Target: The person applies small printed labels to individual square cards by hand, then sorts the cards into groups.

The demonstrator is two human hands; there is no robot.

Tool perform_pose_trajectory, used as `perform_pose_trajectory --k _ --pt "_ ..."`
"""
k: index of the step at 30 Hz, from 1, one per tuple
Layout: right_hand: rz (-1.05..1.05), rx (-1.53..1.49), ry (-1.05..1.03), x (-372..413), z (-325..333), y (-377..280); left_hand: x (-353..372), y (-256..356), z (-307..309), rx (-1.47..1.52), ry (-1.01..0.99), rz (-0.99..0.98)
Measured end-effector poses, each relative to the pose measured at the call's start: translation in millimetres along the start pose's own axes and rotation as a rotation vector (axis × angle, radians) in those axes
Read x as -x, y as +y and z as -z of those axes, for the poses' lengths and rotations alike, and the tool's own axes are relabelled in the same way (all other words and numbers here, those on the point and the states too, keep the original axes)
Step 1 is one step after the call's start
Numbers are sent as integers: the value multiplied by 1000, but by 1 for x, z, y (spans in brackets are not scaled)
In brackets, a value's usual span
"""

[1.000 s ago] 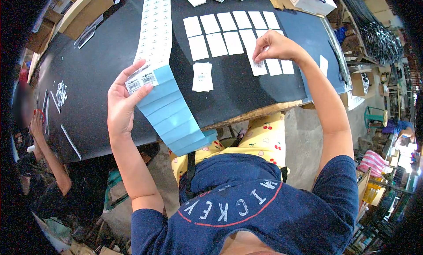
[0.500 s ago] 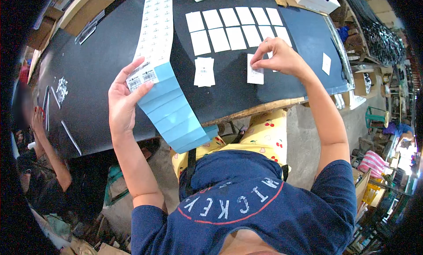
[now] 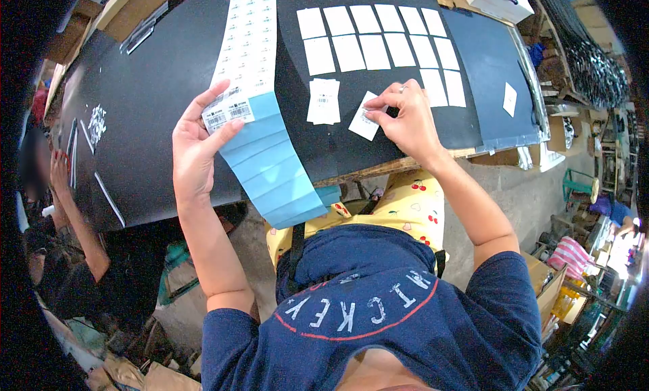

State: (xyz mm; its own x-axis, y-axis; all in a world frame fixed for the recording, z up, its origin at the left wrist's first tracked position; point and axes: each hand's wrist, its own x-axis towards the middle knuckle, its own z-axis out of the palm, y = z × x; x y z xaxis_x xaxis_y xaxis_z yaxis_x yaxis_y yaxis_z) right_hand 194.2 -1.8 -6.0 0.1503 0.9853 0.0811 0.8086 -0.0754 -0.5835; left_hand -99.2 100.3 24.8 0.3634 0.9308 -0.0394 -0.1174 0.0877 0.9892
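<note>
My left hand (image 3: 197, 144) pinches a long strip of barcode stickers (image 3: 245, 50) between thumb and fingers. The printed labels run up over the table, and the strip's bare blue backing (image 3: 274, 161) hangs down over the front edge towards my lap. With thumb and fingers closed, my right hand (image 3: 414, 120) grips a small white card (image 3: 362, 126) that lies tilted just above the table and has a printed label near its middle. Left of that card is a loose stack of labelled white cards (image 3: 324, 102).
Rows of blank white cards (image 3: 363, 52) cover the black table (image 3: 155, 120) ahead. A single card (image 3: 510, 99) lies at the right. At the left, another person's hand (image 3: 59, 175) is near thin strips (image 3: 109, 199) and small white scraps (image 3: 98, 127). Cardboard boxes stand behind.
My right hand has moved left and down with the labelled card, which is now tilted, towards the stack. Two blank cards formerly behind the hand now show. My left hand still holds the strip.
</note>
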Motion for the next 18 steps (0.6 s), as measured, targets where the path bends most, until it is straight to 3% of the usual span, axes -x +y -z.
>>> perform_pose_trajectory --k 2,9,13,15,16,18 --pt "82 91 162 4 -4 3 1 -2 1 -14 -16 12" --pt "87 114 228 8 -4 3 2 -1 -6 -16 -30 4" --pt "179 92 84 7 6 9 2 -4 -2 -32 6 -9" --pt "487 370 -21 8 16 9 2 -5 0 -62 17 -1" --pt "536 493 -158 10 21 11 2 -4 1 -64 16 3" --pt "559 523 -234 14 25 16 1 -2 1 -65 16 -12"
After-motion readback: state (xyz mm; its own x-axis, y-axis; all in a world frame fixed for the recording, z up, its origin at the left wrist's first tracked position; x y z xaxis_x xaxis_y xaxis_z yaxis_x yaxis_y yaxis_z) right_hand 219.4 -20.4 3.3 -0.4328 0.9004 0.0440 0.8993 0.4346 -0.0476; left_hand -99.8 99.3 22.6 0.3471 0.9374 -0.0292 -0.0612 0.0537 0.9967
